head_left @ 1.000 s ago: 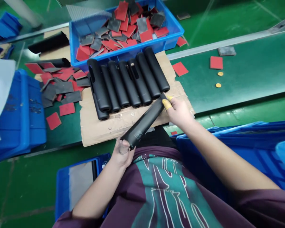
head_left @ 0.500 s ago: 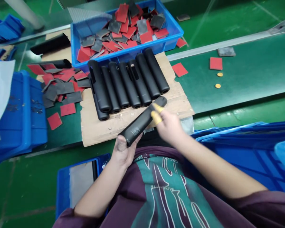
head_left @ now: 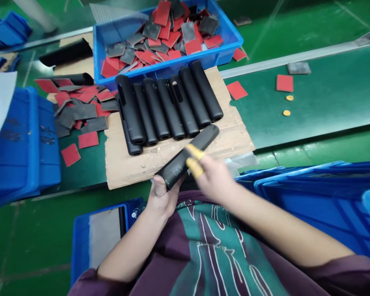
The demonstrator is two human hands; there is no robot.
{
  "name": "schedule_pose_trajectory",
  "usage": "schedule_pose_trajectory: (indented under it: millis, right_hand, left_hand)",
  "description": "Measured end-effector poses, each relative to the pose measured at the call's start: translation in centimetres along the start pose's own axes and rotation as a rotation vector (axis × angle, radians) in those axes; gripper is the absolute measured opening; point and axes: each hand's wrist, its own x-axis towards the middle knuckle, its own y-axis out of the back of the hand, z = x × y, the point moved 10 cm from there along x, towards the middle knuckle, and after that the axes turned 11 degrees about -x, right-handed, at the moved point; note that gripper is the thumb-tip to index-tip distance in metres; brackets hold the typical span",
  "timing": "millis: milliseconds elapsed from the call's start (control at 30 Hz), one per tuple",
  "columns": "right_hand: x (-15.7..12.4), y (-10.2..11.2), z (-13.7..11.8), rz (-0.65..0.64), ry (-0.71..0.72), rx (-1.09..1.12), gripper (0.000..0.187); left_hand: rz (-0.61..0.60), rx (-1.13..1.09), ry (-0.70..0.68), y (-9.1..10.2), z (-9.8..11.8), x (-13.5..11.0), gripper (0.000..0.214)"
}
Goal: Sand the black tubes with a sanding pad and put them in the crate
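My left hand [head_left: 163, 197] grips the near end of a black tube [head_left: 179, 163] that slants up to the right over a cardboard sheet [head_left: 132, 164]. My right hand [head_left: 211, 174], with yellow finger cots on two fingertips, rests those fingers on the tube's middle. Behind it, several black tubes [head_left: 169, 107] lie side by side on the cardboard.
A blue bin [head_left: 226, 51] of red and grey square pads stands behind the tubes. More pads [head_left: 77, 111] lie scattered at left beside a blue crate [head_left: 27, 144]. Blue crates [head_left: 311, 193] stand at right, another [head_left: 80, 242] near my left arm. Two small gold discs [head_left: 286, 112] lie on the green belt.
My right hand has slid from the tube's far end down toward its middle. The left hand has kept its hold on the near end.
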Motion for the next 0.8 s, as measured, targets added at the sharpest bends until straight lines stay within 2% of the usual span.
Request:
schedule_pose_trajectory:
  millis: [67,100,133,167,300,333,367,433,533,567,600,633,733,800]
  right_hand:
    - [-2.2,-0.7,-4.7,-0.048,0.225,0.055,0.047]
    - [-2.7,-1.0,-5.6,-0.069,0.276,0.055,0.046]
    - [-2.5,-1.1,-5.1,-0.083,0.268,0.037,0.046]
    - [-1.6,-1.0,-3.5,-0.081,0.205,0.012,0.045]
    - [2.9,0.9,6.7,0.05,-0.235,-0.029,0.044]
    - [3.2,1.3,7.8,0.08,-0.295,-0.027,0.045]
    - [3.0,1.4,7.8,0.093,-0.311,-0.024,0.046]
    - [1.6,0.9,4.6,0.062,-0.204,0.001,0.047]
    - [-1.5,-0.5,-2.7,-0.038,0.115,0.059,0.047]
    - [-2.1,-0.7,-3.7,-0.055,0.176,0.057,0.047]
    - [-2.0,-0.8,-3.6,-0.057,0.185,0.042,0.046]
    - [-1.3,-0.6,-2.2,-0.042,0.142,0.02,0.046]
    - [2.2,0.8,5.2,0.054,-0.156,-0.008,0.045]
    - [3.2,1.6,7.8,0.104,-0.289,-0.015,0.044]
  left_hand:
    - [-0.01,0.029,0.006,0.1,-0.2,-0.1,0.063]
    - [-0.009,0.038,0.003,0.2,-0.2,-0.2,0.061]
    - [-0.003,0.042,-0.004,0.3,-0.1,-0.2,0.062]
    - [0.006,0.043,-0.014,0.4,0.0,-0.2,0.065]
    - [-0.008,0.042,-0.006,-0.1,-0.1,-0.1,0.08]
    - [-0.015,0.034,0.001,-0.3,-0.2,-0.1,0.081]
    - [-0.017,0.025,0.007,-0.4,-0.2,-0.1,0.082]
    - [-0.001,0.012,0.016,-0.3,-0.3,-0.2,0.084]
    - [0.031,0.022,0.068,0.2,-0.8,-0.5,0.078]
    - [0.037,0.021,0.079,0.3,-0.9,-0.6,0.076]
    - [0.04,0.014,0.082,0.4,-0.9,-0.7,0.075]
    - [0.041,0.001,0.079,0.5,-0.9,-0.7,0.076]
    - [0.039,-0.022,0.059,0.5,-0.9,-0.6,0.083]
    - [0.03,-0.021,0.061,0.4,-1.0,-0.5,0.084]
